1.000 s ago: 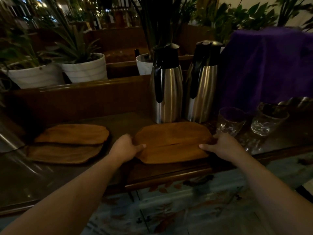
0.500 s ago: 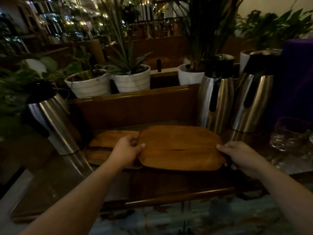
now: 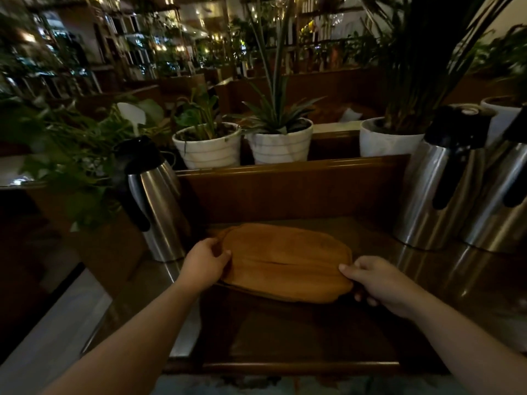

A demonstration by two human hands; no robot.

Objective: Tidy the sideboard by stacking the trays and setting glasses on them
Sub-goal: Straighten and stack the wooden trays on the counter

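I grip the wooden tray (image 3: 285, 260) with my left hand (image 3: 204, 262) at nine o'clock and right hand (image 3: 373, 279) at three, seemingly atop other trays on the sideboard (image 3: 299, 332).

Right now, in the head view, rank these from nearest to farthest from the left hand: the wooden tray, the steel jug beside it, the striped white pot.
1. wooden tray: held by the left hand
2. steel jug: just left, upright
3. striped white pot: behind the sideboard's back panel
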